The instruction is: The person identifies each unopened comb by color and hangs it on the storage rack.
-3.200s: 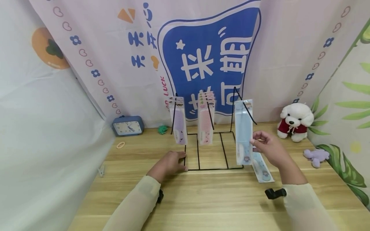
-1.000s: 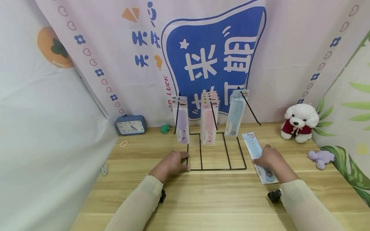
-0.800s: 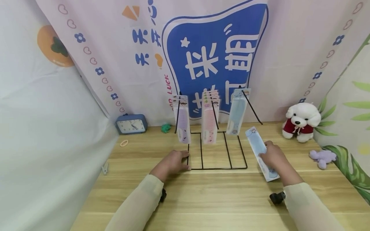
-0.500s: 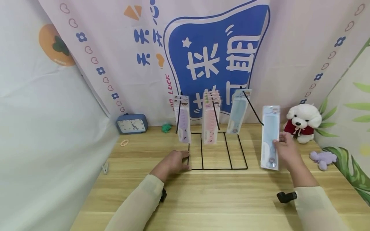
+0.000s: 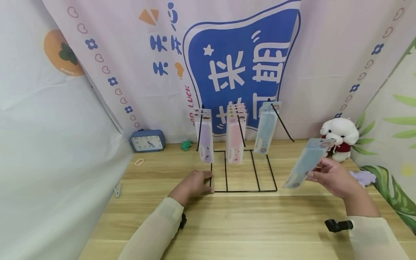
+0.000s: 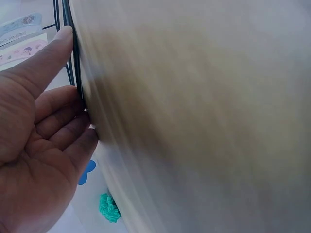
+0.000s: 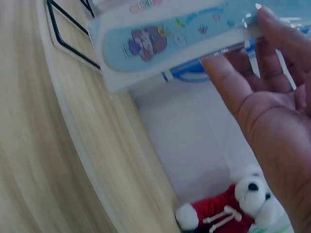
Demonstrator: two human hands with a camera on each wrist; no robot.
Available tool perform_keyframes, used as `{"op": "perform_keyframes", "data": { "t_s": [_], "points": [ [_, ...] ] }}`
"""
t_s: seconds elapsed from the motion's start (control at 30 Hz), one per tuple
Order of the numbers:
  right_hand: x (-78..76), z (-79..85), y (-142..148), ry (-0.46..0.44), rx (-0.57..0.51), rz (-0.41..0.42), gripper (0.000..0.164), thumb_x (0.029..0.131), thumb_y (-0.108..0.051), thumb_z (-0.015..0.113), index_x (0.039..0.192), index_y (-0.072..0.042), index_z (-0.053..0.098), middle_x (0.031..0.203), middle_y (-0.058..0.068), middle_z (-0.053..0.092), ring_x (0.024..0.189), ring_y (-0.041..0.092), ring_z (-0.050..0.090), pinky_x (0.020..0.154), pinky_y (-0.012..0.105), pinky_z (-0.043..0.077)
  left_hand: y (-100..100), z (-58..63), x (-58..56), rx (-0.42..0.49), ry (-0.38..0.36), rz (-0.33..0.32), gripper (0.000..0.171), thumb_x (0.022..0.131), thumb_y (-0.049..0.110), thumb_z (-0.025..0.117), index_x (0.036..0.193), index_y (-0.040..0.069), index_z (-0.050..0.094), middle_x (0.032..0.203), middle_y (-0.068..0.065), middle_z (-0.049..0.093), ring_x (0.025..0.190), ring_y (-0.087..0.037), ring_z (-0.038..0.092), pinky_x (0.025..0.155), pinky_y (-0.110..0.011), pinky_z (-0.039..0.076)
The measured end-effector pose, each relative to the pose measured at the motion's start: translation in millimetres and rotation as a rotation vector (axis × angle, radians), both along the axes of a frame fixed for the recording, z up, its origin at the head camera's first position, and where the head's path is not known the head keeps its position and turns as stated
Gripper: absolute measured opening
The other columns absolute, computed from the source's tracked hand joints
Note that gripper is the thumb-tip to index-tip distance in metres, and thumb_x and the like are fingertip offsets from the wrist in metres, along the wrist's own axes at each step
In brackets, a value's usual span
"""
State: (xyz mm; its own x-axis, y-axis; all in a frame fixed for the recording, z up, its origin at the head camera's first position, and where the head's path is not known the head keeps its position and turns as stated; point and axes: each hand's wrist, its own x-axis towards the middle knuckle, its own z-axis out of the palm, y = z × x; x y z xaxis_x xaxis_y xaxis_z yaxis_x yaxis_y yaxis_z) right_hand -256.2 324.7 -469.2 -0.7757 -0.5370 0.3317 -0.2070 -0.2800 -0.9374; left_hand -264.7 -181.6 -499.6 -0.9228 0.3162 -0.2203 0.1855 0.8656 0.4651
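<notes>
In the head view my right hand point(image 5: 336, 177) pinches a blue packaged comb point(image 5: 305, 162) between thumb and fingers, above the table and right of the rack. The package tilts, its top leaning right. The right wrist view shows a cartoon print on the comb's handle point(image 7: 160, 43). My left hand point(image 5: 195, 182) rests on the left side of the black wire rack's base point(image 5: 243, 191), thumb and fingertips touching the wires. On the rack's hooks hang purple packaged combs point(image 5: 205, 139), several pink packaged combs point(image 5: 234, 141) and a blue packaged comb point(image 5: 265, 126) at the right.
A blue clock point(image 5: 147, 141), a beige ring point(image 5: 139, 162), a clip point(image 5: 117, 190) and a green scrunched item point(image 5: 186, 145) lie left. A white plush dog point(image 5: 339, 135) and a purple plush toy point(image 5: 365, 177) are at the right. A printed curtain point(image 5: 325, 72) hangs behind.
One blue packaged comb now hangs on the right hook. My right hand has picked up another from the table, raised it and tilted it to the right. The left hand stays on the base.
</notes>
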Motion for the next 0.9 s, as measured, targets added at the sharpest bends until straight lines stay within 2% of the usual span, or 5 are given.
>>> {"op": "perform_keyframes", "data": {
  "t_s": [0.13, 0.3, 0.4, 0.6, 0.9],
  "points": [
    [9.1, 9.1, -17.3, 0.102, 0.133, -0.026, 0.05, 0.101, 0.025, 0.051, 0.133, -0.008, 0.07, 0.12, -0.002, 0.077, 0.109, 0.01, 0.075, 0.091, 0.028, 0.065, -1.0, 0.2, -0.1, 0.006, -0.005, 0.002, 0.07, 0.097, 0.033, 0.085, 0.158, 0.012, 0.057, 0.171, -0.006, 0.048, 0.16, -0.034, 0.042, 0.13, -0.051, 0.037],
    [12.2, 18.2, -39.9, 0.155, 0.268, -0.14, 0.023, 0.099, 0.018, 0.063, 0.11, -0.001, 0.069, 0.102, -0.006, 0.075, 0.093, 0.006, 0.072, 0.081, 0.027, 0.065, -2.5, -1.1, 0.0, 0.017, -0.02, 0.012, 0.071, 0.097, 0.033, 0.085, 0.159, 0.012, 0.057, 0.172, -0.006, 0.046, 0.16, -0.034, 0.041, 0.131, -0.051, 0.036],
    [10.4, 20.5, -48.0, 0.149, 0.294, -0.174, 0.013, 0.1, 0.014, 0.066, 0.108, 0.002, 0.065, 0.099, -0.004, 0.074, 0.091, 0.007, 0.072, 0.081, 0.028, 0.066, -2.9, -2.1, -0.2, 0.018, -0.02, 0.009, 0.071, 0.097, 0.033, 0.085, 0.159, 0.012, 0.057, 0.172, -0.006, 0.046, 0.16, -0.034, 0.041, 0.13, -0.051, 0.037],
    [9.5, 20.5, -53.1, 0.108, 0.33, -0.226, 0.016, 0.101, 0.012, 0.067, 0.109, -0.002, 0.067, 0.107, -0.004, 0.075, 0.099, 0.008, 0.074, 0.083, 0.03, 0.067, -2.0, -2.1, -0.5, 0.013, -0.019, -0.002, 0.071, 0.098, 0.034, 0.084, 0.159, 0.012, 0.057, 0.172, -0.006, 0.046, 0.16, -0.035, 0.041, 0.13, -0.051, 0.036],
    [11.9, 15.4, -49.8, 0.075, 0.272, -0.185, 0.022, 0.101, 0.014, 0.064, 0.105, -0.007, 0.065, 0.1, -0.003, 0.069, 0.096, 0.008, 0.072, 0.083, 0.032, 0.067, -1.3, -0.5, -2.2, 0.001, -0.02, -0.001, 0.071, 0.098, 0.033, 0.084, 0.16, 0.012, 0.056, 0.171, -0.006, 0.047, 0.16, -0.034, 0.041, 0.13, -0.051, 0.037]
  ]
}}
